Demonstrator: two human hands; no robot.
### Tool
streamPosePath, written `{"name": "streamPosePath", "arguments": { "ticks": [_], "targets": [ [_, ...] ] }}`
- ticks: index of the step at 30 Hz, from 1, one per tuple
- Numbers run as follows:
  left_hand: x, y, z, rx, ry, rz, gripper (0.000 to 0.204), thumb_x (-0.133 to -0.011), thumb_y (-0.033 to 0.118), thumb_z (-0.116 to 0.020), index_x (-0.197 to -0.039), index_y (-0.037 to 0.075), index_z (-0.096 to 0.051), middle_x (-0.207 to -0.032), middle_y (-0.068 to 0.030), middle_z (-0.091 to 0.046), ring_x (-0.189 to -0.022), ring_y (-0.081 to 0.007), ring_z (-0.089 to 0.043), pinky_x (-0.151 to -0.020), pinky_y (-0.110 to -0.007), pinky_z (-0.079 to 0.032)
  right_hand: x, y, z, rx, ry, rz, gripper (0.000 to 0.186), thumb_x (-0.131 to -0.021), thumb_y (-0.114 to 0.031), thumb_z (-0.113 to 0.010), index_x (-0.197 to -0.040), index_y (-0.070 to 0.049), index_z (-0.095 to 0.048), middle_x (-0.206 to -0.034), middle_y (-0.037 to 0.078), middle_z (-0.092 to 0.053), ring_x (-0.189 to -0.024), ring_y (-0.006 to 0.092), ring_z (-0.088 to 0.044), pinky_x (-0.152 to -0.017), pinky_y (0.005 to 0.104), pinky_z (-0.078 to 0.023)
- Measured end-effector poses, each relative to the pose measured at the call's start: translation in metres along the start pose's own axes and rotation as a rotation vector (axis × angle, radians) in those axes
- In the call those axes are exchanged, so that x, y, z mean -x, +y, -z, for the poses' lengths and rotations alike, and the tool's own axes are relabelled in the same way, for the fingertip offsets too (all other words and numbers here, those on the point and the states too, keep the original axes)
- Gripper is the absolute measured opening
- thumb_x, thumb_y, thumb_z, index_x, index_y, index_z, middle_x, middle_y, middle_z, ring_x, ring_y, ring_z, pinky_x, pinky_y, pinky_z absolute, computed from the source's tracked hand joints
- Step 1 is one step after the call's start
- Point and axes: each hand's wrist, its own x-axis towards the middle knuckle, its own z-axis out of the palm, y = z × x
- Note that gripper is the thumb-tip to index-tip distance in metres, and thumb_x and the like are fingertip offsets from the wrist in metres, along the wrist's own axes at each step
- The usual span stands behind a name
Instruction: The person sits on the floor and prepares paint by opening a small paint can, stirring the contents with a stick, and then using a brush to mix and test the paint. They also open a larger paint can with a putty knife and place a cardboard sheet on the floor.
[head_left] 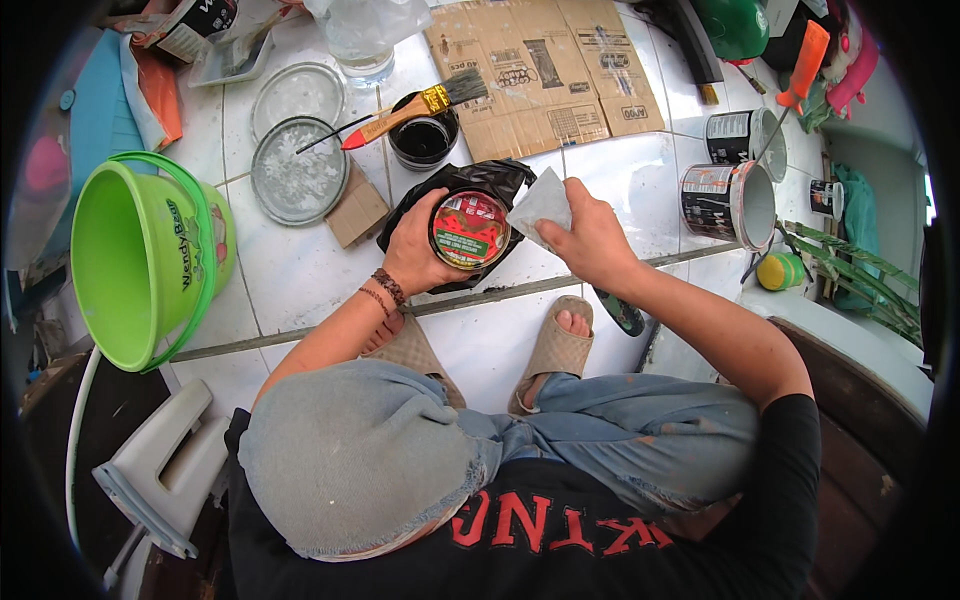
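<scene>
My left hand (419, 246) is wrapped around a round tin (469, 231) with a red and green label on its top. A crumpled black plastic bag (508, 182) lies beneath and around the tin. My right hand (590, 232) grips what looks like a putty knife, its flat grey-white blade (541, 208) pointing toward the tin's right rim. Under my right forearm a dark rounded end (620, 312) sticks out; I cannot tell whether it belongs to the putty knife. What is inside the tin is hidden.
Beyond the tin, a paintbrush (412, 112) and a thin dark stick rest across an open black pot (424, 143). Two grey lids (301, 170) and flattened cardboard (520, 80) lie on white tiles. A green bucket (130, 265) stands left; paint-stained tubs (712, 200) lie right.
</scene>
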Motion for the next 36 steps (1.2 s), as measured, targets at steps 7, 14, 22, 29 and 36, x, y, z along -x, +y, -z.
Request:
{"name": "streamPosePath", "arguments": {
  "ticks": [7, 14, 22, 29, 36],
  "targets": [
    [0.001, -0.003, 0.001, 0.025, -0.012, 0.008, 0.104, -0.05, 0.036, -0.092, -0.135, 0.004, -0.04, -0.124, -0.018, -0.056, -0.114, -0.0338, -0.058, -0.099, -0.039, -0.047, -0.01, 0.009, 0.005, -0.023, -0.017, -0.011, 0.038, -0.083, -0.023, -0.067, -0.097, 0.004, -0.045, -0.079, 0.028, -0.062, -0.077, 0.0425, -0.064, -0.068, 0.0467, -0.051],
    [0.0, 0.002, 0.003, -0.002, -0.023, 0.039, 0.102, -0.05, 0.029, -0.092, -0.136, 0.007, -0.039, -0.121, -0.0116, -0.059, -0.11, -0.0254, -0.061, -0.097, -0.036, -0.049, -0.01, 0.018, 0.016, -0.092, -0.057, -0.006, 0.044, -0.082, -0.028, -0.07, -0.102, 0.005, -0.049, -0.085, 0.026, -0.064, -0.078, 0.0348, -0.066, -0.071, 0.0425, -0.052],
    [-0.001, 0.009, 0.006, 0.013, -0.074, 0.071, 0.105, -0.05, 0.028, -0.092, -0.137, 0.005, -0.038, -0.125, -0.0178, -0.056, -0.115, -0.0344, -0.057, -0.101, -0.041, -0.046, -0.002, 0.053, 0.062, -0.643, -0.32, -0.082, 0.045, -0.091, -0.02, -0.067, -0.125, 0.004, -0.049, -0.112, 0.01, -0.063, -0.102, 0.0143, -0.058, -0.093, 0.0303, -0.045],
    [0.04, -0.002, 0.029, -0.15, -0.014, -0.081, 0.092, -0.068, 0.024, -0.085, -0.141, 0.002, -0.034, -0.142, -0.0224, -0.041, -0.13, -0.0378, -0.043, -0.109, -0.044, -0.035, 0.032, 0.123, 0.07, -1.061, 0.289, -0.119, 0.039, -0.093, -0.018, -0.064, -0.121, 0.002, -0.048, -0.108, 0.012, -0.064, -0.087, 0.0149, -0.065, -0.074, 0.0288, -0.056],
    [0.076, -0.01, 0.051, -0.172, -0.058, 0.211, 0.065, -0.077, 0.014, -0.075, -0.134, 0.001, -0.044, -0.133, -0.0184, -0.051, -0.121, -0.0321, -0.052, -0.098, -0.041, -0.043, 0.102, 0.208, -0.101, -1.104, 0.18, -0.857, 0.035, -0.094, -0.023, -0.065, -0.114, 0.003, -0.052, -0.09, 0.01, -0.062, -0.065, 0.0165, -0.061, -0.054, 0.03, -0.054]
  ]
}}
